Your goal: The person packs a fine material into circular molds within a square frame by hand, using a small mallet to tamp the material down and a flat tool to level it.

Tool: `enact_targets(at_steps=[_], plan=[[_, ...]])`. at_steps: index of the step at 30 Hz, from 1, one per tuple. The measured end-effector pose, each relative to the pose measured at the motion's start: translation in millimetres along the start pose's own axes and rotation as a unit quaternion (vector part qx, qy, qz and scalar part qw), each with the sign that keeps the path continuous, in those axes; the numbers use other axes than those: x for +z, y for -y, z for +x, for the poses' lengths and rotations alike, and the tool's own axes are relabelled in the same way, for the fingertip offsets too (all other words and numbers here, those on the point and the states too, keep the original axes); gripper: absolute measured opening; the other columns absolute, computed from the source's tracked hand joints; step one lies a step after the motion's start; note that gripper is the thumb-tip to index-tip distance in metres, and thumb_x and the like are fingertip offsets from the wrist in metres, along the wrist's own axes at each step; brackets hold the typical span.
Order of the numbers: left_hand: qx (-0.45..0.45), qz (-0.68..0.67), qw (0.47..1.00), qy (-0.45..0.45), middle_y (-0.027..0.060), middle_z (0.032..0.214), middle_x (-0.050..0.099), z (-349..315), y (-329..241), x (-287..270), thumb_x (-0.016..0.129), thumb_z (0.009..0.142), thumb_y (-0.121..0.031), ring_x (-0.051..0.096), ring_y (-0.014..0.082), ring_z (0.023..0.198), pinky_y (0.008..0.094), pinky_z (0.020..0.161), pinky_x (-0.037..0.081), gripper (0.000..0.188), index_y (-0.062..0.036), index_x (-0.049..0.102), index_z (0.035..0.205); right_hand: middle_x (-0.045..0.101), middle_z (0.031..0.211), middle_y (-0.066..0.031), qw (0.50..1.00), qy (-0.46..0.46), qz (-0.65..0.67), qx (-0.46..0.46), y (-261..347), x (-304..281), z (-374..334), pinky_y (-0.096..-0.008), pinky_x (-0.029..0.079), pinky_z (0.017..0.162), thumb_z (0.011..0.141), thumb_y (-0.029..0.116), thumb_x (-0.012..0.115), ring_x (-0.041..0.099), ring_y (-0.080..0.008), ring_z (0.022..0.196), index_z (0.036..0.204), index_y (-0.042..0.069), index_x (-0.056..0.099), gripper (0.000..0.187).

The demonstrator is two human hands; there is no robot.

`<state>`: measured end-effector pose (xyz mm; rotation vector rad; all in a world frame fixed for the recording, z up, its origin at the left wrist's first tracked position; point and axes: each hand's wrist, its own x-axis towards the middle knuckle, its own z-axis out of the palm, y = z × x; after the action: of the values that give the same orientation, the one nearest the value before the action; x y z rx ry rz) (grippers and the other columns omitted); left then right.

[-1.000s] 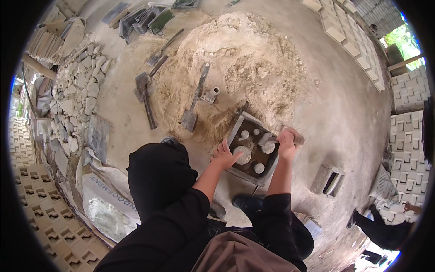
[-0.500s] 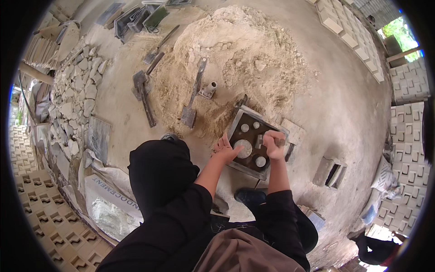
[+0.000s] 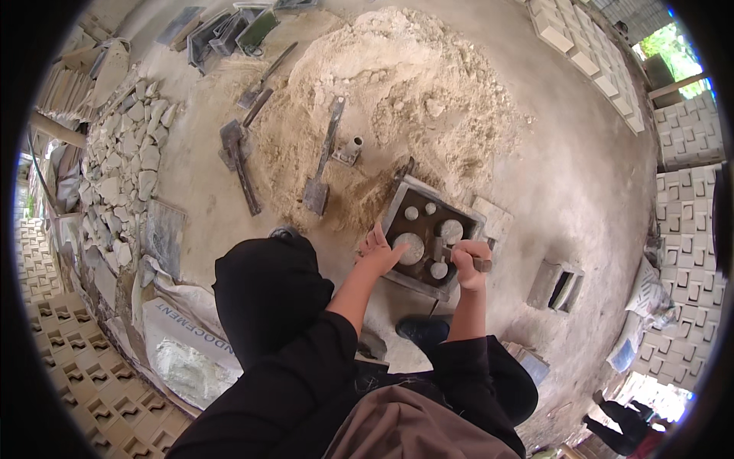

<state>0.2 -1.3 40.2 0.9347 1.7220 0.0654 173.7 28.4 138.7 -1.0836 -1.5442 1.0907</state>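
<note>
A square metal mould (image 3: pixel 443 198) lies on the ground in front of me. Inside its dark bed sit several round pale discs, among them a large disc (image 3: pixel 408 249), another large disc (image 3: pixel 452 231) and a small disc (image 3: pixel 439 271). My right hand (image 3: pixel 469 260) is wrapped around the handle of a hammer (image 3: pixel 441 250), whose head is over the mould between the discs, close to the near small one. My left hand (image 3: pixel 378 254) rests at the mould's left side with fingers spread, its thumb reaching to the large disc. Whether that thumb presses the disc I cannot tell.
A heap of pale powder (image 3: pixel 405 76) rises beyond the mould. Left of it lie a shovel (image 3: pixel 316 195) and a hoe (image 3: pixel 241 164); a metal piece with a tube (image 3: pixel 349 151) stands nearby. A hollow block (image 3: pixel 556 286) is at right. Another person (image 3: pixel 631 428) shows at lower right.
My right hand and the hammer have moved slightly toward me, uncovering the large disc on the right. The left hand keeps its place. Another person shows more at lower right.
</note>
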Motion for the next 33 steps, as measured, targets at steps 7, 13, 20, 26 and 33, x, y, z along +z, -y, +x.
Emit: enact_targets(at_steps=[7,13,20,26,33], plan=[[0.014,0.010,1.000,-0.012,0.0112,0.143,0.005,6.5,-0.6,5.2,0.049,0.070,-0.065,0.008,0.0351,0.129,0.0553,0.100,0.013,0.101,-0.0159,-0.009,0.137,0.041,0.042,-0.0042,0.994,0.096,-0.021,0.046,-1.5,-14.9,11.8,-0.0261,0.027,0.039,0.065,0.007,0.049,0.037,-0.0115,0.038,0.048,-0.001,0.044,0.020],[0.018,0.015,1.000,-0.018,0.0120,0.143,0.006,6.0,4.2,10.4,0.048,0.070,-0.066,0.011,0.0349,0.129,0.0572,0.099,0.014,0.101,-0.0163,-0.009,0.137,0.032,0.043,-0.0039,0.991,0.130,-0.001,0.044,-13.5,-8.0,13.0,-0.0275,0.023,0.039,0.063,0.003,0.047,0.031,-0.0096,0.040,0.048,0.000,0.038,0.018],[0.022,0.003,1.000,0.001,0.0155,0.142,0.005,3.0,0.1,0.1,0.048,0.070,-0.067,0.004,0.0363,0.130,0.0524,0.102,0.012,0.104,-0.0134,-0.010,0.137,0.035,0.043,-0.0023,0.993,0.104,0.036,0.033,6.7,3.0,20.7,-0.0255,0.024,0.039,0.063,0.004,0.046,0.032,-0.0084,0.040,0.048,0.000,0.040,0.017],[0.004,0.003,1.000,-0.007,0.0110,0.144,0.003,11.1,3.2,9.1,0.047,0.070,-0.067,0.007,0.0341,0.130,0.0569,0.099,0.013,0.102,-0.0171,-0.010,0.137,0.039,0.042,0.0002,0.994,-0.001,0.083,0.064,-9.6,1.4,14.5,-0.0244,0.023,0.037,0.065,0.007,0.045,0.033,-0.0069,0.039,0.047,0.002,0.043,0.020],[0.020,-0.002,1.000,0.000,0.0120,0.144,0.002,12.0,2.0,14.5,0.046,0.071,-0.067,0.005,0.0338,0.131,0.0552,0.101,0.011,0.102,-0.0160,-0.014,0.137,0.044,0.045,-0.0047,0.999,-0.039,-0.009,0.033,-31.4,10.5,-3.6,-0.0274,0.028,0.039,0.066,0.009,0.047,0.040,-0.0118,0.041,0.050,0.000,0.046,0.019]])
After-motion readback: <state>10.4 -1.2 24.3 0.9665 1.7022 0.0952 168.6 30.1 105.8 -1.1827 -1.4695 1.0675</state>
